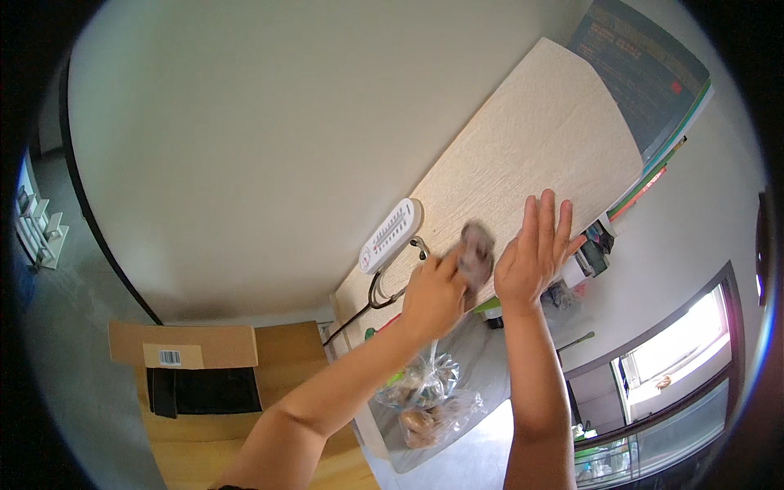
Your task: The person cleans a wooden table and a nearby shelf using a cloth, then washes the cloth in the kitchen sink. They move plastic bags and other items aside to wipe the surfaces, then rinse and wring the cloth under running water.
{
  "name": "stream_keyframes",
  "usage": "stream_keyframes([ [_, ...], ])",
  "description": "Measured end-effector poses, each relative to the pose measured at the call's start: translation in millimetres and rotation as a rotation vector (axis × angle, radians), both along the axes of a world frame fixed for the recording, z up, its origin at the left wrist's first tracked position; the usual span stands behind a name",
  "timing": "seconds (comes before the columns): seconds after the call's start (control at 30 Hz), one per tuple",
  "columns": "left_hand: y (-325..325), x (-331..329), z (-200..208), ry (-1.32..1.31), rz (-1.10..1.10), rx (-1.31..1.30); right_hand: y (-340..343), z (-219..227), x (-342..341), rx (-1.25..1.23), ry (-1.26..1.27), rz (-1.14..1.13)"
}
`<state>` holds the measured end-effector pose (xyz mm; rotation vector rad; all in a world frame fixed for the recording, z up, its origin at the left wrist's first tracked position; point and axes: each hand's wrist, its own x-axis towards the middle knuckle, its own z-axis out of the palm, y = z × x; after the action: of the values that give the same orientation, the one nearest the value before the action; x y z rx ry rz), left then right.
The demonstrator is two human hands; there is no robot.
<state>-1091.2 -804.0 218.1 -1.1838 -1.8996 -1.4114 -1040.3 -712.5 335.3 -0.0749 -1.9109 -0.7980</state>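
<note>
A pale wooden board point(563, 114) runs up to the right along the wall. My left hand point(433, 298) is closed on a greyish-brown cloth point(476, 255), which is blurred and lies against the board. My right hand point(535, 249) rests flat beside it, fingers stretched and holding nothing, near the board's right edge. Left of the cloth, a white elongated thing with rows of dark marks point(392, 235) sits at the wall side of the board. A dark cord point(376, 298) loops just below it, close to my left hand.
Clear plastic bags point(429, 408) with brown items lie below my wrists. At lower left, an open cardboard box point(188, 347) holds something black. Books point(645, 73) stand beyond the board's far end. Small dark items point(596, 249) sit right of my right hand.
</note>
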Motion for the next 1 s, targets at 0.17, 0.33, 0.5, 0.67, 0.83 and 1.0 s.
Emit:
stream_keyframes([
  [0.17, -29, -28, 12, -0.052, -0.202, 0.165, 0, 2, 1, -0.002, 0.002, -0.042],
  [0.33, 6, -84, 81, 0.127, -0.147, 0.254, -2, 2, 0, -0.026, -0.024, -0.035],
  [0.5, 0, -44, 31, 0.123, -0.068, 0.005, -1, 3, 0, -0.016, -0.013, -0.031],
  [0.67, -33, -15, -41, 0.003, -0.349, 0.208, 3, 1, 4, -0.001, -0.011, -0.069],
  [0.83, -20, -36, -123, -0.159, -0.188, 0.149, -3, -3, -4, -0.017, -0.004, -0.083],
  [1.0, -17, -26, -153, -0.252, -0.16, 0.104, -2, -1, -1, -0.007, 0.013, -0.111],
])
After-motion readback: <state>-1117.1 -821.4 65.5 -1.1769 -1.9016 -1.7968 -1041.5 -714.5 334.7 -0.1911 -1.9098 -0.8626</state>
